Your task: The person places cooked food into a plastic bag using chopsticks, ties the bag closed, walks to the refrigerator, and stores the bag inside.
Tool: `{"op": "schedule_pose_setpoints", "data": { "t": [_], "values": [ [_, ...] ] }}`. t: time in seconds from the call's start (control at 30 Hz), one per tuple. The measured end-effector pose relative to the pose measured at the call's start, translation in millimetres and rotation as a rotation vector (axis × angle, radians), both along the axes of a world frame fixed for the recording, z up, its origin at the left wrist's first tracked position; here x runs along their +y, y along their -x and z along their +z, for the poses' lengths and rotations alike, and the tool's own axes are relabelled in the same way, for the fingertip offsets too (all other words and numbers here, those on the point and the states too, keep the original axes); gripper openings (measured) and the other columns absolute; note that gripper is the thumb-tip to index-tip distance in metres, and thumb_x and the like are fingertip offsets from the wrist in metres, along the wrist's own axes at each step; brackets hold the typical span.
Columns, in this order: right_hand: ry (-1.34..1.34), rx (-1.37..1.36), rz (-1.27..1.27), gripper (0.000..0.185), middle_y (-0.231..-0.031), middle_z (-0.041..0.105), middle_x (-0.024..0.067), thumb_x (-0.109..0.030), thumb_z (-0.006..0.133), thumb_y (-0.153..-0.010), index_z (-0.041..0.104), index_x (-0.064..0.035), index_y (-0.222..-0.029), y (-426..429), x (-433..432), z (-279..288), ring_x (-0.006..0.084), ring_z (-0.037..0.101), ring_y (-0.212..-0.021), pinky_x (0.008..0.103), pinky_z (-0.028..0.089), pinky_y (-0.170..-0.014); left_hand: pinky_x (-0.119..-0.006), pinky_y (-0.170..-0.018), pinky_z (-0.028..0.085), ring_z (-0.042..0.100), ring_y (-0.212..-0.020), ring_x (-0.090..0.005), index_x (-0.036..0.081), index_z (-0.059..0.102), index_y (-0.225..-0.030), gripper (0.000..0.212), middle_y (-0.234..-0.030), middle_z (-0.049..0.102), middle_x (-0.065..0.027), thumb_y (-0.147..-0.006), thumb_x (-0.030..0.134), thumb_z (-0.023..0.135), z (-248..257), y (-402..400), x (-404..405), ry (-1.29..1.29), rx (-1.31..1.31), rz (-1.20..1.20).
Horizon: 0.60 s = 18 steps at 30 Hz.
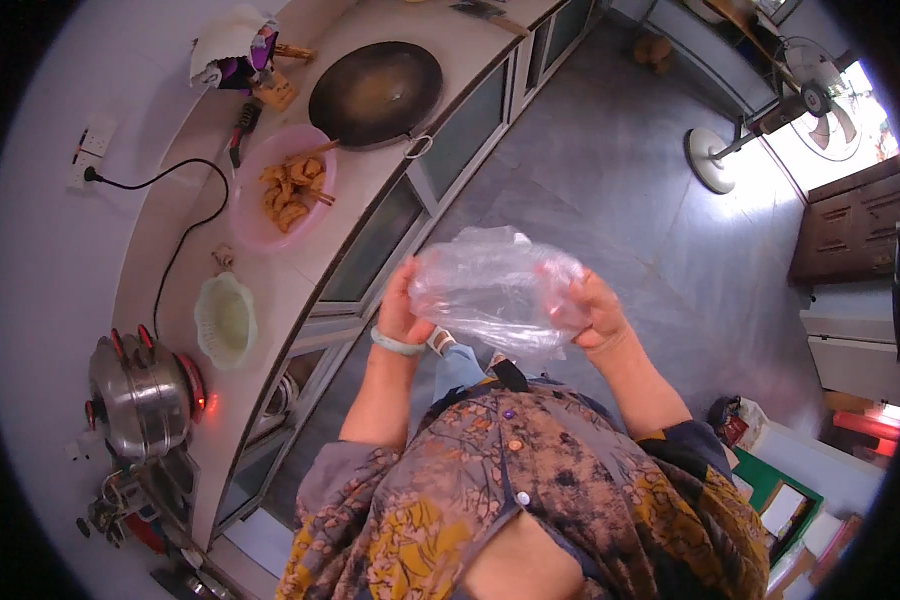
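Note:
Between both hands, in front of my body, I hold a clear plastic bag [495, 289]. My left hand [403, 304], with a pale bangle at the wrist, grips the bag's left side. At the right side my right hand [598, 311] grips it, the fingers partly behind the thin plastic. The bag looks crumpled and partly spread; whether anything is inside I cannot tell. On the counter to the left, a pink plastic basin [241, 221] holds fried food pieces [292, 187] with wooden chopsticks. A dark wok [375, 94] lies beyond it.
A steel steamer pot [142, 401] sits by a cooker with a red light on the counter [270, 300]. Near it are a pale scalloped bowl [226, 320] and a black power cord [195, 223]. A standing fan [814, 101] is at the far right, a dark wooden cabinet [844, 225] below it.

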State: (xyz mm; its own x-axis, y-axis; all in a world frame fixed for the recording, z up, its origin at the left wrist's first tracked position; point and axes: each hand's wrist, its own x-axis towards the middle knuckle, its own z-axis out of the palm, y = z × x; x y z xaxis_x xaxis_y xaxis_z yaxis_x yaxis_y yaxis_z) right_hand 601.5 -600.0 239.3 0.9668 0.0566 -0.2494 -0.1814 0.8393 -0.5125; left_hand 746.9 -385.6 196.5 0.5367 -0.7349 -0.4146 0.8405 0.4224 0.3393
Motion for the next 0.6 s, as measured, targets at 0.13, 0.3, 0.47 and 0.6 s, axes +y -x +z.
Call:
{"op": "schedule_pose_setpoints", "data": {
  "t": [0.13,0.3,0.47,0.6],
  "values": [
    [-0.07,0.11,-0.285,0.038,-0.08,0.062,0.0097,-0.009,0.059,-0.079,0.051,0.0023,-0.115,-16,4,18,0.0067,0.054,-0.056,0.0153,0.036,-0.043,-0.039,-0.095,0.038,0.048,-0.111,-0.0268,0.005,0.039,-0.128,0.052,-0.124,0.046,-0.0151,-0.092,0.042,0.041,1,12,8,-0.141,-0.134,-0.089],
    [0.032,0.127,0.029,0.042,-0.078,0.062,0.0094,-0.009,0.061,-0.079,0.05,0.0012,-0.118,-15,-7,1,0.0022,0.045,-0.049,0.0118,0.027,-0.038,-0.039,-0.099,0.033,0.04,-0.12,-0.03,0.003,0.034,-0.132,0.058,-0.132,0.038,-0.0179,-0.085,0.032,0.054,37,9,1,-0.592,-1.02,-0.049],
    [0.123,0.164,0.093,0.045,-0.079,0.062,0.0101,-0.013,0.064,-0.077,0.05,-0.0001,-0.118,-23,-3,6,-0.0005,0.037,-0.046,0.0125,0.021,-0.037,-0.039,-0.084,0.044,0.051,-0.103,-0.0354,0.007,0.045,-0.122,0.054,-0.117,0.05,-0.0192,-0.072,0.013,0.064,59,15,-18,-1.011,-1.945,-0.223],
    [0.758,0.047,0.222,0.049,-0.092,0.061,0.0116,-0.02,0.065,-0.077,0.049,-0.0008,-0.119,-27,-10,4,0.0119,0.055,-0.068,0.0228,0.043,-0.057,-0.044,-0.064,0.048,0.059,-0.076,-0.0349,0.01,0.053,-0.106,0.027,-0.086,0.061,-0.0153,-0.078,0.009,0.055,25,4,-21,-1.046,-1.847,-0.137]
  ]
}}
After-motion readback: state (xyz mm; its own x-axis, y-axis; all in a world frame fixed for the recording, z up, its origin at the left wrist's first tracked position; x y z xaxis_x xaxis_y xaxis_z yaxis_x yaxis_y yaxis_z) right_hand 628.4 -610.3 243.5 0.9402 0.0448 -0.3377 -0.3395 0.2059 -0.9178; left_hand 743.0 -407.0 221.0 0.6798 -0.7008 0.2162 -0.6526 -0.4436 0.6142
